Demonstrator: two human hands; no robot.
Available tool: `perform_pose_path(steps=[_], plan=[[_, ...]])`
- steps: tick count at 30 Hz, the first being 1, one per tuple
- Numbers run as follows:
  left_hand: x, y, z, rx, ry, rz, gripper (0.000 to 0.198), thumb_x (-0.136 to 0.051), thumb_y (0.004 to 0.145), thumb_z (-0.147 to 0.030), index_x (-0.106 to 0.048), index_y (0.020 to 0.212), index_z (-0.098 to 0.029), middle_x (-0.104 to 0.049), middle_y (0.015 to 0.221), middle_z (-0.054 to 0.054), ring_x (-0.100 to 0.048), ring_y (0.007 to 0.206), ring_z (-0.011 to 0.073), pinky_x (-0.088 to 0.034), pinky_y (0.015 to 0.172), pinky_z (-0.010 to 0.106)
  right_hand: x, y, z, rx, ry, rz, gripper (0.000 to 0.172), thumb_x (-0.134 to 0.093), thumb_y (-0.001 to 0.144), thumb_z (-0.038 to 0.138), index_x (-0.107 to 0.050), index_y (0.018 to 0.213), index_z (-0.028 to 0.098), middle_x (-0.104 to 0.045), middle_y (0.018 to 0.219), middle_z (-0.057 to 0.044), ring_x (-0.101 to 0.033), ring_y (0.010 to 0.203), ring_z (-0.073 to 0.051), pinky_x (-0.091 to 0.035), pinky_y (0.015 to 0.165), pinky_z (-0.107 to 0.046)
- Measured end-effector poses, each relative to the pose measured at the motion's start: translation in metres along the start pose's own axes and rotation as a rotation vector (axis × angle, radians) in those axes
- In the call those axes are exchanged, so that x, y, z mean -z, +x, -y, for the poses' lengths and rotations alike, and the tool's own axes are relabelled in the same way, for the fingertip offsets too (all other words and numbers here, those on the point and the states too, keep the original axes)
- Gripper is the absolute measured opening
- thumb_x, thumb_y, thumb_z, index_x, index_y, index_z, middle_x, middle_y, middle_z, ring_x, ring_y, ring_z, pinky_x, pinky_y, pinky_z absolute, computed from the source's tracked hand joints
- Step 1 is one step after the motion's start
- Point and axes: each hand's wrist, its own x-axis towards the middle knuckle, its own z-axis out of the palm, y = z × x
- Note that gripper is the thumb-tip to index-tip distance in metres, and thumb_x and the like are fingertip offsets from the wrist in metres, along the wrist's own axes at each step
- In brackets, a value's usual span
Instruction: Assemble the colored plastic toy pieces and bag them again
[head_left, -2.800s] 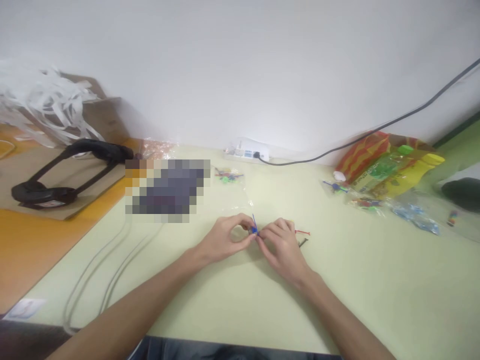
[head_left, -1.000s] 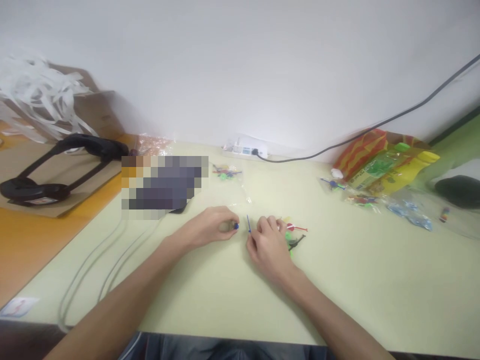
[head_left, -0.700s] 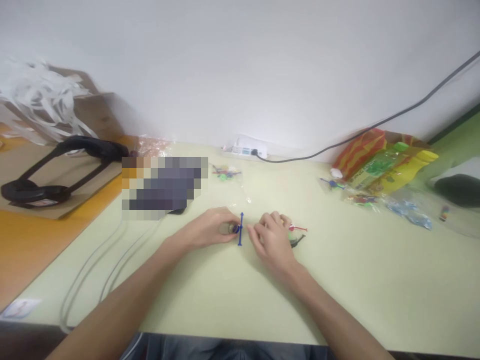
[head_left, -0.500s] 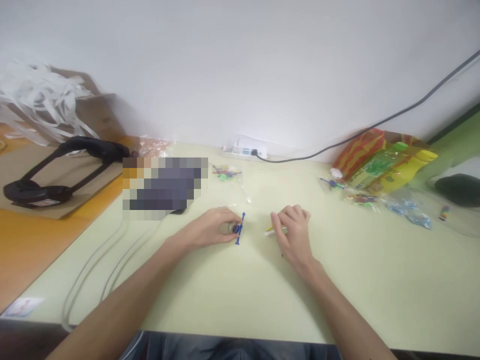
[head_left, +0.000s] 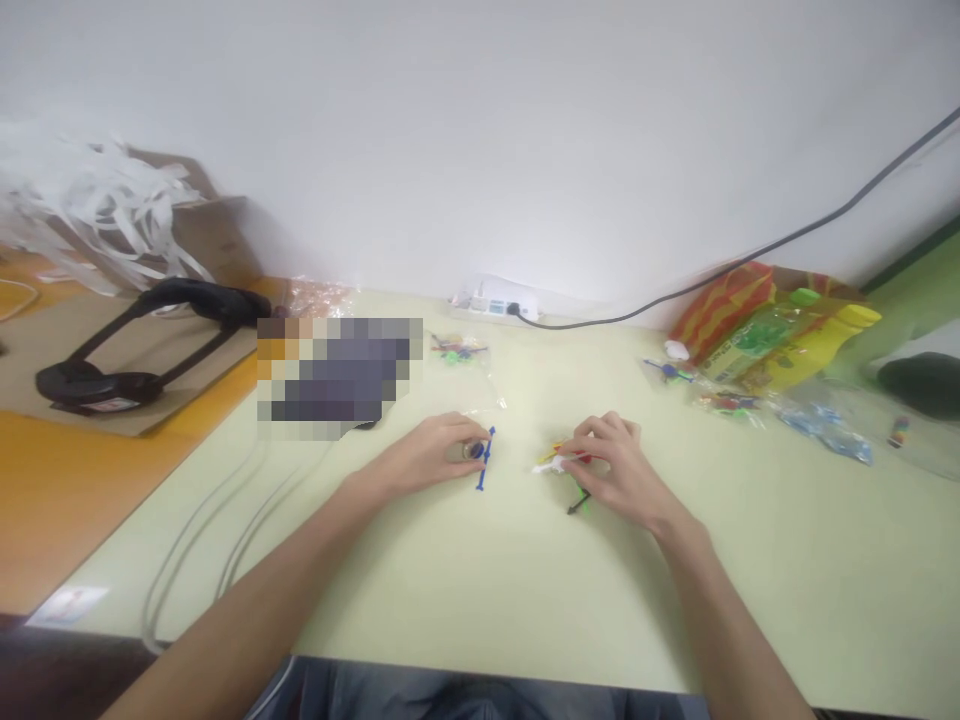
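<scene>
My left hand (head_left: 435, 452) curls its thumb and fingers around a small round brownish piece (head_left: 469, 451) with a dark blue end. Against that end stands a thin blue arrow-shaped plastic piece (head_left: 484, 470), upright in the view. My right hand (head_left: 611, 465) is closed in a pinch on a white arrow-shaped piece (head_left: 551, 465). Below its fingers lie more small pieces: a yellow piece (head_left: 553, 450), a red one partly covered by the fingers, and a black arrow-shaped piece (head_left: 577, 503) beside green bits.
Bagged coloured pieces (head_left: 459, 349) lie near the wall, with others (head_left: 727, 403) at right by a yellow bag (head_left: 817, 340). A power strip (head_left: 491, 302) sits at the back. Left are a blurred-out dark object (head_left: 337, 375), white cables (head_left: 195, 530) and a black frame (head_left: 150, 345).
My right hand has shifted right and turned, uncovering the white, red, green and black pieces; the white piece is now pinched. My left hand keeps its grip. The view has shifted slightly.
</scene>
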Motion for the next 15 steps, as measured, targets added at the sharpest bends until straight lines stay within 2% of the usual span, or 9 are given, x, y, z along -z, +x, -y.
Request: perform_pose_path(steps=[6,10,15], plan=[[-0.0001,0.0019,0.0001,-0.029,-0.001,0.003,0.032,-0.074,0.09,-0.037,-0.07,0.119,-0.025,-0.071,0.118,0.007,-0.064,0.111,0.0233,-0.05,0.097,0.035,-0.0107,0.0014,-0.0038,0.028,-0.047,0.104,0.022,-0.064,0.095,0.029,-0.075,0.112,0.038,-0.065,0.102,-0.007,-0.053,0.096,-0.025,-0.033,0.09,-0.048],[-0.0016,0.0028,0.0003,-0.059,-0.019,0.018,0.038,-0.074,0.089,-0.039,-0.069,0.126,-0.028,-0.069,0.126,0.007,-0.06,0.117,0.0247,-0.049,0.102,0.04,-0.0116,0.0019,-0.0033,0.021,-0.035,0.09,0.022,-0.065,0.095,0.03,-0.075,0.113,0.038,-0.066,0.101,-0.006,-0.053,0.097,-0.025,-0.033,0.089,-0.048],[-0.003,0.0015,0.0011,-0.06,-0.05,0.032,0.038,-0.071,0.091,-0.042,-0.069,0.128,-0.031,-0.066,0.131,0.007,-0.056,0.122,0.0249,-0.047,0.105,0.041,-0.0059,0.0034,-0.0012,-0.002,0.07,0.054,0.015,-0.065,0.096,0.035,-0.078,0.104,0.037,-0.067,0.096,-0.006,-0.055,0.094,-0.025,-0.035,0.089,-0.048]])
